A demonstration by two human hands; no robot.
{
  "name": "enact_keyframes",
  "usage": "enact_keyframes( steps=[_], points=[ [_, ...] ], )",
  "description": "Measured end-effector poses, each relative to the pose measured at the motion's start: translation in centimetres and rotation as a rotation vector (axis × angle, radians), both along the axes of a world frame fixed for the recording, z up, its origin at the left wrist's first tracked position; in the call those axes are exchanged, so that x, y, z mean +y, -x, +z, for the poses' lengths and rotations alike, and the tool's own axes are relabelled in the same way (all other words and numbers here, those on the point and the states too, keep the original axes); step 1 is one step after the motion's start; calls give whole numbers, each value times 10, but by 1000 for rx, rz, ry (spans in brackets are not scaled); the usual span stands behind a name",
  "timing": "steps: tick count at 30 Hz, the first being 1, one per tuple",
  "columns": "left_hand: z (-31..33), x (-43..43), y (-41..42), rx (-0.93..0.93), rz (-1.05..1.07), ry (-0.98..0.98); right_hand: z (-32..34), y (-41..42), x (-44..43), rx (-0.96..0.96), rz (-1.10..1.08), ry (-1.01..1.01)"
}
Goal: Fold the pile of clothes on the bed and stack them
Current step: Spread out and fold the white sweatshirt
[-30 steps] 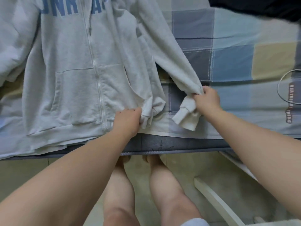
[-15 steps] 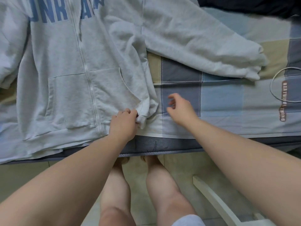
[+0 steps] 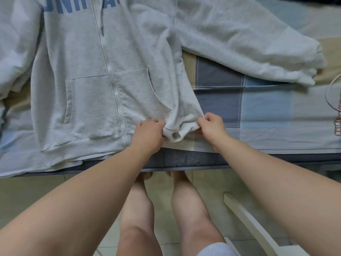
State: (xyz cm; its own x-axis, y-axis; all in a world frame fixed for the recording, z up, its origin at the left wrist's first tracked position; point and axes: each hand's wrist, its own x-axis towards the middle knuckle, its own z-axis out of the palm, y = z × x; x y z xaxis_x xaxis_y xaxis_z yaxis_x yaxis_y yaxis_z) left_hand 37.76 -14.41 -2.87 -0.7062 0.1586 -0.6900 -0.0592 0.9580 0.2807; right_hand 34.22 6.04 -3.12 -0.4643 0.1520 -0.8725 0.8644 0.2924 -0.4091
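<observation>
On bed [image 3: 268, 115], right hand [image 3: 212, 126] now seemingly grips hoodie [image 3: 88, 71].

Single head-worn wide-angle view, facing forward and steeply down, close over the near edge of the blue-and-beige checked bedsheet [image 3: 267, 108]; pale grey zip-front hoodie [image 3: 88, 71] fills upper left.

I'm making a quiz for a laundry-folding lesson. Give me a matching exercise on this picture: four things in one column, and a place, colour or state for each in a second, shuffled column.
Things
1. hem corner
2. sleeve
3. lettering
4. cable

Place, colour or state
a. blue
b. at the picture's right edge
c. spread over the sheet
d. gripped by left hand and right hand

Pairs: 1-d, 2-c, 3-a, 4-b
</observation>
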Motion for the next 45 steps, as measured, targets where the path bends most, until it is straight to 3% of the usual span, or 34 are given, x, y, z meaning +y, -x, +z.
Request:
enact_keyframes(
  steps=[2, 4, 6, 10, 15, 18, 22, 28, 31, 33, 36, 37, 40, 45],
  points=[
    [4, 6, 2, -30, -22, 39, 2, -6, 20, -37, -180, -88],
    [6, 12, 3, -35, 0, 64, -1, -13, 43, -29, -164, -304],
    [5, 15, 4, -21, 36, 56, 2, -18, 51, 63, 178, -420],
    [1, 10, 3, -12, 92, 0, 14, -27, 16, 339, 702, -147],
    [5, -5, 4, -97, 361, -151, -1, -34, -16, 399, 1077, -319],
    [6, -10, 6, -140, 416, -177, -10, -37, -31, 390, 1212, -473],
    [2, -12, 5, -141, 441, -179, -20, -42, -33, 434, 1176, -548],
    [-1, -5, -3, -98, 354, -117, -10, -35, -5, 466, 852, -338],
    [2, 7, -11, -64, 128, 11, 4, -35, 33, 358, 775, -511],
    [5, 19, -16, -53, -13, 117, 7, -41, 59, 178, 750, -619],
    [1, 33, -18, -17, -136, 237, 2, -50, 70, -22, 711, -588],
    [-1, 35, -18, 13, -152, 242, 2, -51, 66, 6, 736, -581],
    [-8, 33, -17, 98, -224, 178, -1, -54, 52, 320, 945, -638],
    [-15, 23, -16, 41, -242, 97, -20, -36, 35, 701, 1158, -572]
  ],
)
